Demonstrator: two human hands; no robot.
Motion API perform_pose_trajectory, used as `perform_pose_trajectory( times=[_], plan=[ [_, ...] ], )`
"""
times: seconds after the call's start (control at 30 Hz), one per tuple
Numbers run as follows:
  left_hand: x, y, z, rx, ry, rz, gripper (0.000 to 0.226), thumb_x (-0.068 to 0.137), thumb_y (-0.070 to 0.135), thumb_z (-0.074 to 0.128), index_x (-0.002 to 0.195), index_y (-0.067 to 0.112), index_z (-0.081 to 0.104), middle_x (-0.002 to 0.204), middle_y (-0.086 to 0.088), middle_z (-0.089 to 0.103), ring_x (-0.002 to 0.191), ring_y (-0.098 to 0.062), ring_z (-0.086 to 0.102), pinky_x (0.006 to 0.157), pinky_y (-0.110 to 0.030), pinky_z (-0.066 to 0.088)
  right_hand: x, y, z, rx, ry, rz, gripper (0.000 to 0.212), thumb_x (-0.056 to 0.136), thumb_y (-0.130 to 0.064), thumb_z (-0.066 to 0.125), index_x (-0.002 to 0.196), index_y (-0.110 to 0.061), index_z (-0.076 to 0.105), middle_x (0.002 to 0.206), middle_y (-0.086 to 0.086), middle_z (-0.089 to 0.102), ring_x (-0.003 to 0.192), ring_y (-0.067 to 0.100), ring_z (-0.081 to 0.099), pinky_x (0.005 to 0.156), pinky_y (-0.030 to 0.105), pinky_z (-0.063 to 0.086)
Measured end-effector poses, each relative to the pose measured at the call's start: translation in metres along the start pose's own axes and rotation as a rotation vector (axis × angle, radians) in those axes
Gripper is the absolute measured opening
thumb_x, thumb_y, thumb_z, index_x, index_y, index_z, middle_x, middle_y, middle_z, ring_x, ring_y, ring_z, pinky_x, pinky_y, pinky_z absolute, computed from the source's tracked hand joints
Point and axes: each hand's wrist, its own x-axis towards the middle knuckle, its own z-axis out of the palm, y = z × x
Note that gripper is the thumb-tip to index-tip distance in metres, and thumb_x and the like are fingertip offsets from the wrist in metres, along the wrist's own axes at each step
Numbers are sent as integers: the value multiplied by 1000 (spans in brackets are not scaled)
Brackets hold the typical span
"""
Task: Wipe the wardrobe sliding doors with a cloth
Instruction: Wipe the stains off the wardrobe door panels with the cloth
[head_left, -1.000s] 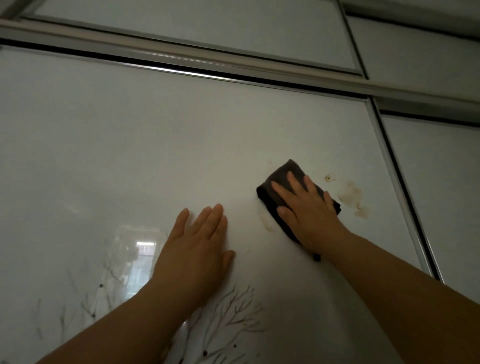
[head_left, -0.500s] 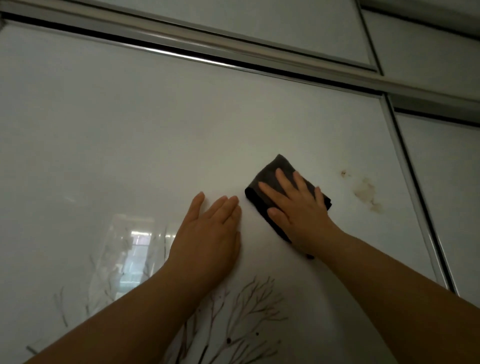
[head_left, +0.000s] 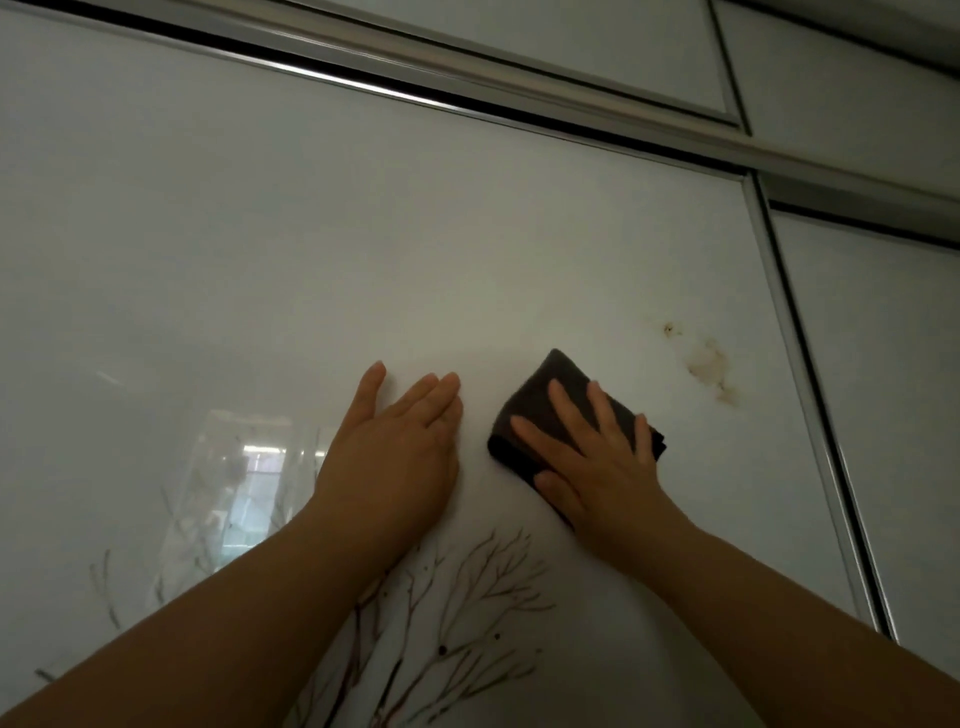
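Head view (the only one). The white sliding door (head_left: 363, 249) fills most of the frame, with its metal top rail (head_left: 519, 78) running across the upper part and a second door panel (head_left: 883, 389) at the right edge behind a vertical frame strip (head_left: 810, 415).

Right hand (head_left: 602, 462), lower centre-right: fingers spread, palm pressing a folded dark cloth (head_left: 545, 395) flat against the door. No closed grip; the cloth is pinned under the open palm.

Left hand (head_left: 395, 441), just left of the cloth and apart from it: open, flat on the glass, holding nothing. Probably bracing.

Brown smears (head_left: 709, 364), right of the cloth and slightly higher, not touching it. A printed branch pattern (head_left: 483, 597) sits below both hands.

Judgement on progress: wiping under way on this door, but the stain patch is visibly uncleaned. Cloth needs to go right and up to reach it. The right-hand panel shows no hand or cloth on it; its state cannot be told.
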Motion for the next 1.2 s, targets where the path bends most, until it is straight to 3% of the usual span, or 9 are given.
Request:
perform_pose_trajectory(
  times=[0.17, 0.3, 0.47, 0.57, 0.67, 0.8, 0.9, 1.03, 1.2],
  plan=[
    [3, 8, -8, 15, -40, -33, 46, 85, 26, 35, 118, 8, 62, 130, -7, 58, 118, -21, 55, 108, -52, 12, 18, 44, -18, -11, -20, 159, 47, 91, -61, 6, 138, -58, 1, 157, -11, -11, 142, 22, -15, 110, 62, 0],
    [15, 29, -7, -8, 29, -43, 49, 87, 23, 37, 131, 6, 50, 139, -11, 48, 128, -24, 45, 112, -53, 13, 67, 28, -25, 49, -12, 266, 47, 96, -52, 17, 140, -55, -1, 157, -8, -16, 141, 25, -19, 107, 64, -6],
    [34, 45, -11, -39, 10, -102, 57, 91, 26, 23, 145, 8, 22, 152, -13, 25, 140, -23, 23, 113, -48, -1, 28, 12, -13, -31, -4, -66, 51, 92, -56, 15, 141, -53, 0, 157, -6, -12, 140, 25, -21, 107, 66, -6],
    [38, 49, -10, -46, -24, -109, 60, 90, 26, 13, 148, 13, 6, 157, -8, 9, 143, -18, 7, 109, -44, -14, -19, 38, -3, -96, -11, -328, 51, 92, -53, 23, 142, -51, 13, 158, -3, 6, 143, 32, -3, 105, 67, 1],
    [36, 45, -6, -26, -40, -108, 63, 81, 14, 18, 143, 8, 29, 151, -12, 29, 137, -22, 29, 111, -46, -6, -32, 86, -7, -160, -35, -367, 51, 90, -50, 30, 140, -49, 24, 155, -3, 18, 142, 33, 14, 103, 67, 17],
    [41, 47, 1, 40, -12, -97, 52, 79, 10, 40, 129, 4, 50, 135, -15, 51, 122, -27, 51, 108, -49, 5, 8, 125, -23, -22, 7, -12, 46, 92, -58, 13, 136, -60, 0, 154, -12, -8, 142, 21, -11, 109, 64, 8],
    [53, 68, -3, 18, 2, -73, 56, 84, 15, 28, 138, 7, 40, 145, -13, 40, 133, -26, 38, 109, -48, -1, 37, 103, -24, 12, 31, 129, 46, 97, -51, 17, 140, -55, 0, 156, -10, -13, 142, 22, -15, 109, 58, -5],
    [74, 101, 0, -47, -5, -82, 62, 86, 25, 5, 148, 18, 4, 157, -1, 3, 143, -16, -2, 111, -42, -14, 31, 87, -19, 1, 53, 68, 51, 92, -57, 8, 142, -52, 3, 157, -9, -10, 143, 23, -15, 109, 59, -5],
    [84, 113, 19, -88, -45, -46, 55, 94, 24, 14, 148, 18, 5, 158, -3, 1, 143, -18, -3, 112, -39, -7, -10, 112, -12, 9, 50, -135, 54, 89, -60, 9, 142, -50, 15, 157, -9, 5, 144, 24, -5, 108, 56, 0]
  ],
)
